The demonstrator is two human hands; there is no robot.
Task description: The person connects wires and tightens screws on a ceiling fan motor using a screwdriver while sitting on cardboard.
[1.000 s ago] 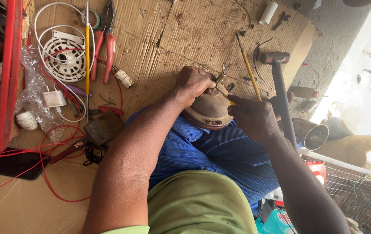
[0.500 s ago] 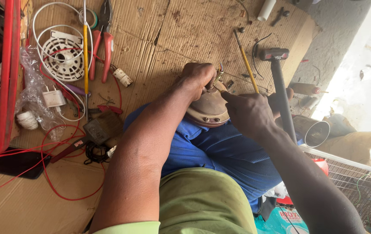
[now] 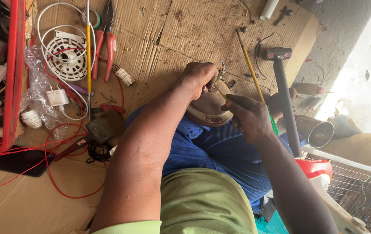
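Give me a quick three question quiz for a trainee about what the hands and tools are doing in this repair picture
1. True or false: the left hand rests on the round metal housing on the person's lap.
2. Which tool lies on the cardboard just right of the hands? A) hammer B) saw C) paintbrush
3. What does the right hand hold against the housing?

Key:
1. True.
2. A, the black-headed hammer, beside a long yellow rod.
3. A slim screwdriver-like tool with a green handle; its tip is hidden between the two hands.
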